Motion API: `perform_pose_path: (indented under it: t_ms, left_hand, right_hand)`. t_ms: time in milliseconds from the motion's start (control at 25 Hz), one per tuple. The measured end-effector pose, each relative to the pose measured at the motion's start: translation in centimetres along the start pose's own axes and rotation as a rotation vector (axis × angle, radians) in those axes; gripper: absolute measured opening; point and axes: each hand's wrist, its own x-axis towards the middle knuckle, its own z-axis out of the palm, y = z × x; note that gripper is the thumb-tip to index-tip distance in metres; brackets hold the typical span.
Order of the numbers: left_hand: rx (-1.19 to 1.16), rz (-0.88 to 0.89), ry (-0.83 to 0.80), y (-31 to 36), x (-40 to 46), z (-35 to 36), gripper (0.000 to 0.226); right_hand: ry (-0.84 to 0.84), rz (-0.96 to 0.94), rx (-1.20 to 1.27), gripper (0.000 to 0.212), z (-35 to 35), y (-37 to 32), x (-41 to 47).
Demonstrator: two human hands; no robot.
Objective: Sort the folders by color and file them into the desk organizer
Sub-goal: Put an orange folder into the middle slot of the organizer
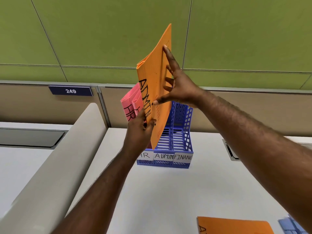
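Green wall panels [101,31] rise behind a white desk [168,191], where a blue desk organizer [179,146] stands with three slots labelled HR, ADMIN and FINANCE. Both hands hold an orange folder [156,78] marked ADMIN upright and tilted above the organizer, its lower corner down near the middle slot. The right hand [179,86] is spread wide over the folder's face, fingers straight, thumb pressing its near edge. The left hand [140,130] pinches the folder's lower spine with curled fingers. Pink folders [130,102] marked HR stand in the left slot. Another orange folder [233,225] and a blue folder [290,227] lie on the desk's near right. A small sign [70,91] reads 249.
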Motion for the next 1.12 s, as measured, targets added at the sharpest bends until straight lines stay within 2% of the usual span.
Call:
perform_pose_path:
  t_ms: [160,520,920,1120]
  left_hand:
    - [-0.042,-0.021,-0.001,-1.0,1.0,2.0,0.03]
    - [0.035,-0.051,0.001,-4.5,2.6,5.0,0.034]
    - [0.011,-0.191,-0.088,-8.3,0.7,7.6,0.036]
    - [0.032,-0.25,-0.139,-9.0,-0.1,8.3,0.05]
  right_hand:
    - [-0.016,-0.019,0.02,0.14,-0.1,1.8,0.1]
    - [0.016,-0.014,0.113,0.134,0.8,5.1,-0.2]
    - [-0.026,0.062,-0.094,0.128,2.7,8.4,-0.9]
    - [-0.02,0.105,-0.123,0.116,4.2,9.4,-2.3]
